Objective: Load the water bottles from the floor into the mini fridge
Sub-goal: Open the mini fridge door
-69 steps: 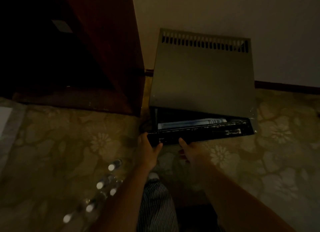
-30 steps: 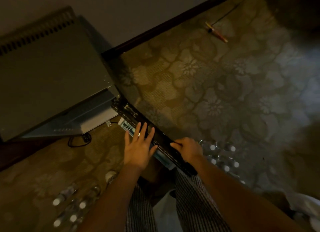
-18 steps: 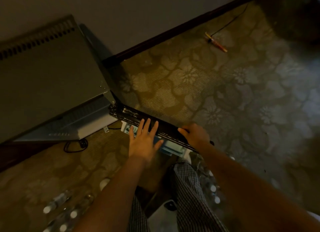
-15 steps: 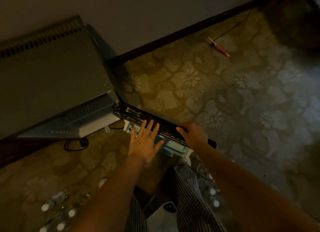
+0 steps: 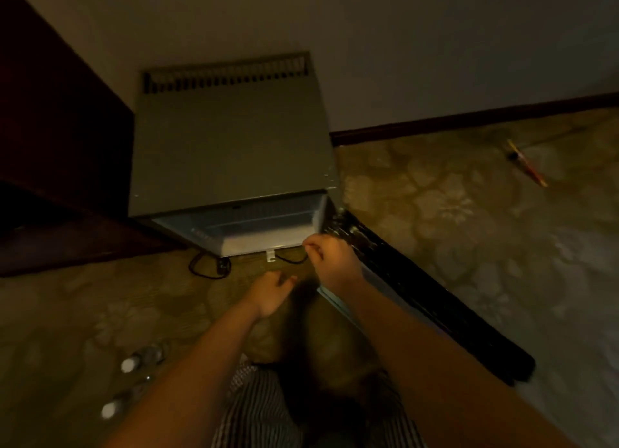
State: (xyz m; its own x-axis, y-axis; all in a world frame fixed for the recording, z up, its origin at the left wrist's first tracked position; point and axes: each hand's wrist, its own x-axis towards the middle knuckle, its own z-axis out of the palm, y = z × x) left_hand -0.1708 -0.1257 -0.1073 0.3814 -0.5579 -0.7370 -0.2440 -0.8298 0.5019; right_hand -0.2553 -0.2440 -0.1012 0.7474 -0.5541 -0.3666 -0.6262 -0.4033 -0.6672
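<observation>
The right hand (image 5: 335, 260) hung low in front of the mini fridge (image 5: 231, 153), its fingers curled in and the thumb near the forefinger. Nothing showed in its grasp, but the blur made it impossible to tell whether it pinched anything or touched the door. The left hand (image 5: 271, 290) hovered just beside it, nearer the person, with its fingers loosely bent and holding nothing.

Right ahead of both hands the fridge's pale interior (image 5: 248, 226) lay open. Its black door (image 5: 435, 300) stood swung wide to the right of the right hand, running back along the forearm. A black cord (image 5: 207, 266) looped on the floor just left of the left hand, under the fridge's front edge.

The water bottles (image 5: 140, 357) stood on the patterned carpet (image 5: 452, 213), well behind and to the left of the left hand. Only their white caps and blurred shoulders could be made out.

A dark wooden cabinet (image 5: 50, 129) stood further left, next to the fridge. Far to the right of the right hand a thin red and yellow object (image 5: 527, 166) lay on the carpet near the skirting board (image 5: 469, 119). Striped trousers (image 5: 261, 410) showed below the arms.
</observation>
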